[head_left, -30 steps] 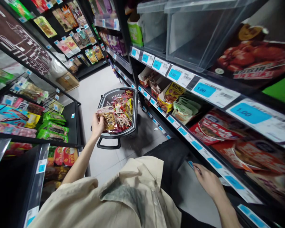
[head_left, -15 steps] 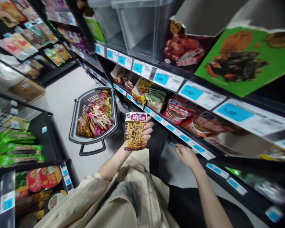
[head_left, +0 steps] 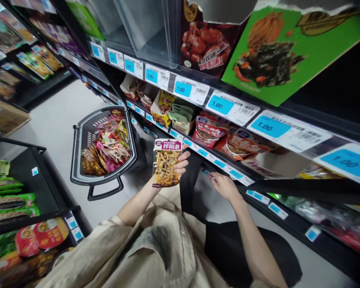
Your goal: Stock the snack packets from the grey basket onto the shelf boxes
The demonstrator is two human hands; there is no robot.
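Observation:
My left hand [head_left: 182, 163] is closed on a flat, clear-fronted snack packet [head_left: 167, 166] with a white and purple top. The packet is upright in front of my lap, its printed front facing me, with my fingers showing along its right edge. My right hand [head_left: 225, 185] is low beside the shelf, fingers curled together and pointing left. A small dark thing with a blue patch [head_left: 206, 172] shows at its fingertips; I cannot make out what it is. Left of the packet, a grey shopping basket [head_left: 73, 168] stands on the floor, heaped with snack packets [head_left: 109, 146].
On the right is a black shelf with price labels [head_left: 217, 105], bagged snacks [head_left: 208, 130] and a green carton [head_left: 270, 60]. Clear plastic bins [head_left: 147, 32] stand above. At left is another rack with green packets [head_left: 12, 204]. A cardboard box [head_left: 7, 114] lies farther back.
My view has shifted a little, so the shelves, basket and hands all appear farther left. Both hands keep their poses, and the packet stays in my left hand.

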